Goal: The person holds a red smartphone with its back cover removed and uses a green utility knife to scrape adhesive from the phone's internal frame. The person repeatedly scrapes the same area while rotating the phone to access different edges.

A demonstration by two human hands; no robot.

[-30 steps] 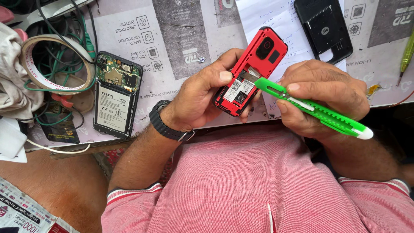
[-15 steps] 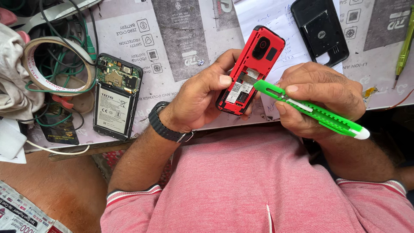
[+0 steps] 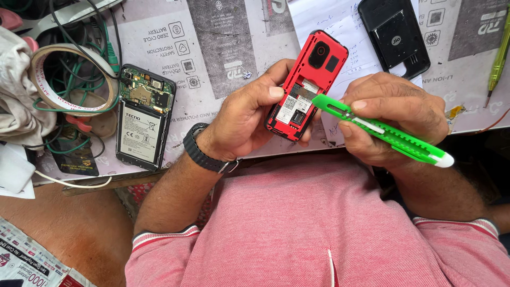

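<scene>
My left hand (image 3: 245, 118) grips a small red phone (image 3: 313, 69) with its back cover off, the thumb resting on its left edge. The open bay shows a white label and contacts. My right hand (image 3: 396, 114) holds a bright green utility knife (image 3: 390, 134). Its short metal blade touches the inside of the red phone's open back, near the middle. A dark watch sits on my left wrist.
A black smartphone (image 3: 144, 116) lies opened on the bench at left, with battery and green board exposed. A roll of tape (image 3: 50, 58), tangled green wires and a cloth sit at far left. A black back cover (image 3: 394, 33) lies at upper right, a green pen-like tool (image 3: 498, 58) beyond it.
Both hands and the red phone keep almost the same pose. The knife blade stays in the phone's open back, with only a slight shift of the view.
</scene>
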